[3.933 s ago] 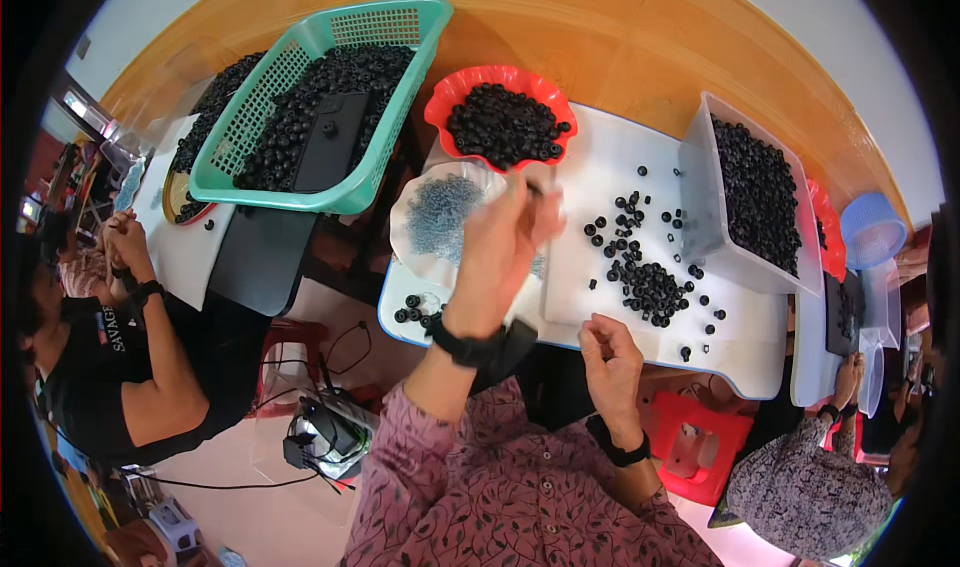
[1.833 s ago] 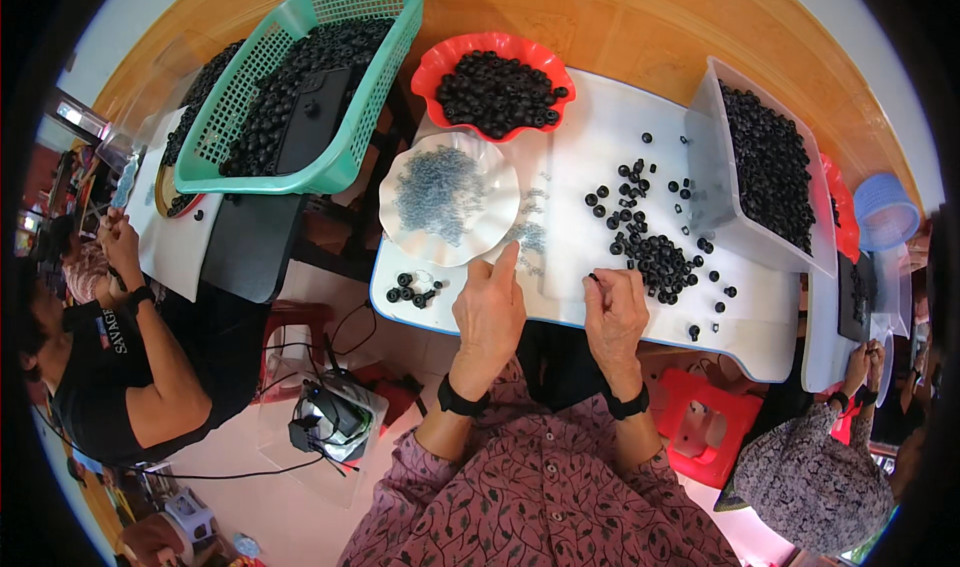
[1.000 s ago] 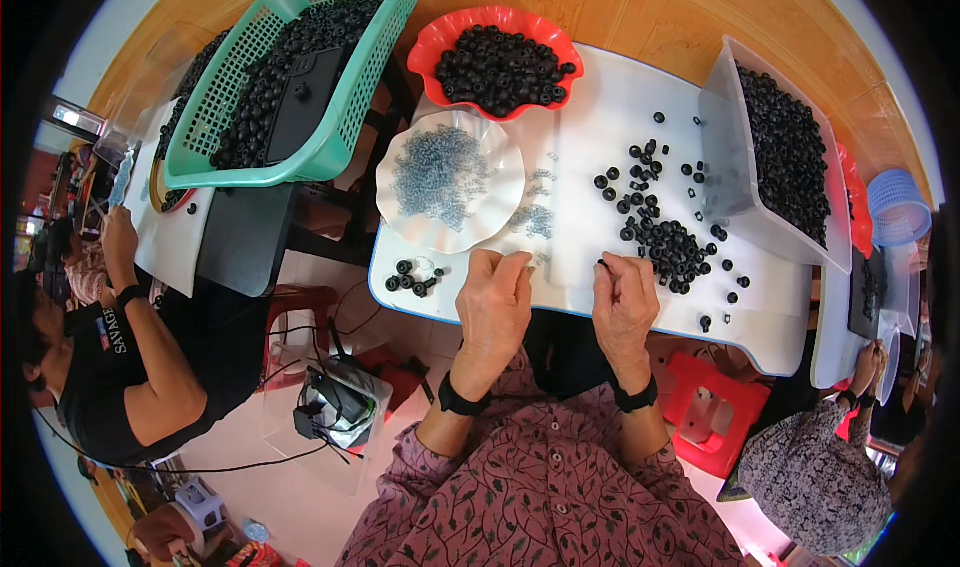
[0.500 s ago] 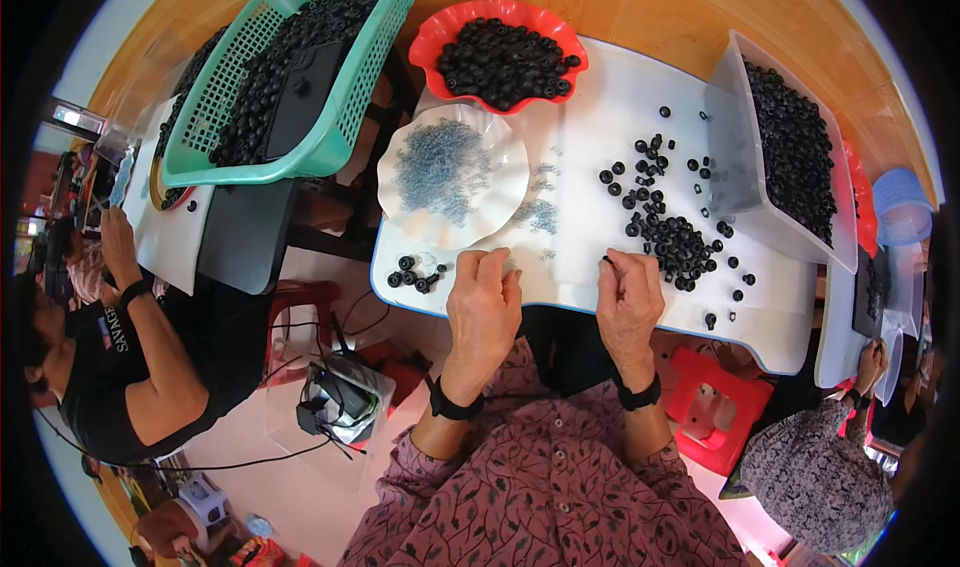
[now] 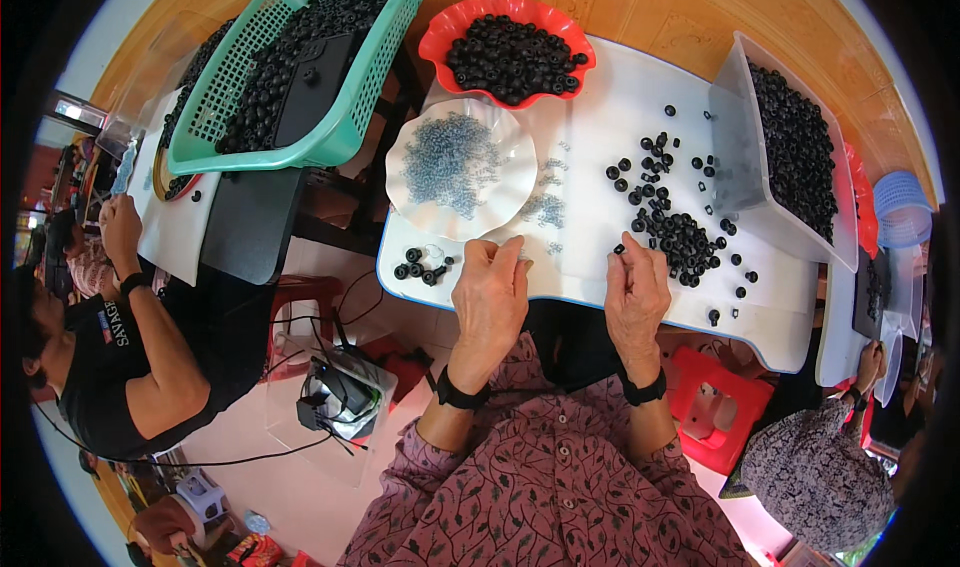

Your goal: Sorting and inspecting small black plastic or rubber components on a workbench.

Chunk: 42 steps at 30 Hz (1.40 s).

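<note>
My left hand [image 5: 490,292] is closed in a pinch at the near edge of the white table [image 5: 590,77]; whatever its fingertips hold is hidden. Between the thumb and fingers of my right hand [image 5: 640,292] is a small black ring-shaped part [image 5: 619,249]. Just beyond that hand lies a loose pile of black round parts [image 5: 680,247]. A few black parts [image 5: 415,269] sit left of my left hand. Farther off, a white wavy-edged plate [image 5: 518,145] holds many tiny clear bluish pieces [image 5: 445,157], and more of them [image 5: 543,210] are scattered beside it.
A red scalloped bowl [image 5: 436,45] of black parts stands at the back. At the right is a clear plastic bin [image 5: 740,182] full of them. A green basket [image 5: 345,132] is at the left. One person [image 5: 160,367] sits at the left, another [image 5: 820,472] at the right.
The view has shifted slightly. My right thumb and fingers have tilted a little, and the black part between them shows more plainly. My left hand keeps its pinch.
</note>
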Each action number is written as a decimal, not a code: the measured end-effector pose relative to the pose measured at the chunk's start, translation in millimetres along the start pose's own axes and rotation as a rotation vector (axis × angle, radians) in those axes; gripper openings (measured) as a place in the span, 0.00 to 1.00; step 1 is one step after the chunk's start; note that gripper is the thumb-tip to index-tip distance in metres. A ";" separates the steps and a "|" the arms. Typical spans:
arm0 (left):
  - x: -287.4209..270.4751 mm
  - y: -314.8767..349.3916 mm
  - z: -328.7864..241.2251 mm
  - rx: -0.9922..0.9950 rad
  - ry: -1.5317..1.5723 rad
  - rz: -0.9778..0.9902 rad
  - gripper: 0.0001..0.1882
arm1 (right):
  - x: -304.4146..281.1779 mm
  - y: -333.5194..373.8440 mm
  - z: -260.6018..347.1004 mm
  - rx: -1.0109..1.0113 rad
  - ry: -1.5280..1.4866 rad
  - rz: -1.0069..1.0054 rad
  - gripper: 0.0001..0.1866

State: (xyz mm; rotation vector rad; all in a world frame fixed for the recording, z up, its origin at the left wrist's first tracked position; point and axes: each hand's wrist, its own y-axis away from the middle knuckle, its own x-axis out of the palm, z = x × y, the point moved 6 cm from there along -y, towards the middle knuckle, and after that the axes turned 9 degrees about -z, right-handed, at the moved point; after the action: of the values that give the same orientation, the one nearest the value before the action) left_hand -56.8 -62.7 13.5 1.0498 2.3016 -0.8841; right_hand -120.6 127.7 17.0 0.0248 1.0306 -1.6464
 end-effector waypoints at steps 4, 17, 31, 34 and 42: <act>0.4 0.5 0.9 0.037 -0.035 -0.021 0.09 | -2.7 0.2 0.0 0.023 -0.028 -0.008 0.14; 2.1 4.9 1.3 0.070 -0.051 -0.085 0.06 | -13.8 11.2 -1.4 0.113 -0.138 -0.080 0.14; -3.5 6.7 17.3 -0.247 0.547 0.048 0.02 | 34.5 22.4 45.7 0.471 -0.577 0.326 0.09; 1.0 10.9 18.4 -0.383 0.690 0.122 0.03 | 43.3 28.5 43.4 0.656 -0.651 0.435 0.12; 1.6 10.1 6.9 -0.279 0.682 0.071 0.03 | 43.6 35.5 44.1 0.803 -0.777 0.534 0.14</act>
State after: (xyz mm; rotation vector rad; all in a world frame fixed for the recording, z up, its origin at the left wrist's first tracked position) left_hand -48.9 -61.7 4.1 1.4485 2.7885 -0.1589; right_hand -86.9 66.9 0.6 0.1627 -0.2467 -1.2859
